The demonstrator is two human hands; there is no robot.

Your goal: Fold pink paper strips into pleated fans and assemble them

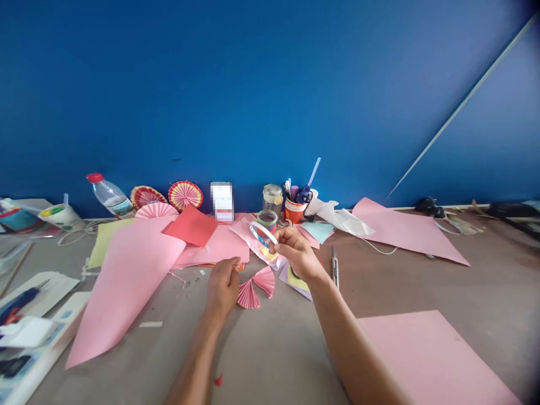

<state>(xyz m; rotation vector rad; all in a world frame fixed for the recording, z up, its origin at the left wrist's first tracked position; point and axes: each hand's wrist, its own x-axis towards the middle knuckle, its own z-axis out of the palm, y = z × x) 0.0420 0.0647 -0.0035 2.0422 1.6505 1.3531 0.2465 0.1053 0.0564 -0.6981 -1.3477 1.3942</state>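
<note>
My right hand point(295, 253) is raised over the middle of the table, thumb and fingers pinching the edge of a thin roll of tape point(258, 232), white outside with blue inside. To its left, my left hand point(225, 281) is closed, thumb against the curled fingers; what its fingertips hold, if anything, I cannot make out. Between the hands, nearer me, lie pleated pink paper fans point(256, 288) on the table. A box cutter point(334, 268) rests to the right of my right wrist. Yellow and purple paper point(298, 281) lies partly under that hand.
Pink sheets point(126, 281) lie at left, with another pink sheet point(430, 354) at front right. A red sheet point(192, 226), bottle point(110, 197), phone point(222, 202), glass jar point(272, 197) and red cup of tools point(295, 211) stand or lie along the blue wall point(270, 101). A power strip point(46, 360) is at left.
</note>
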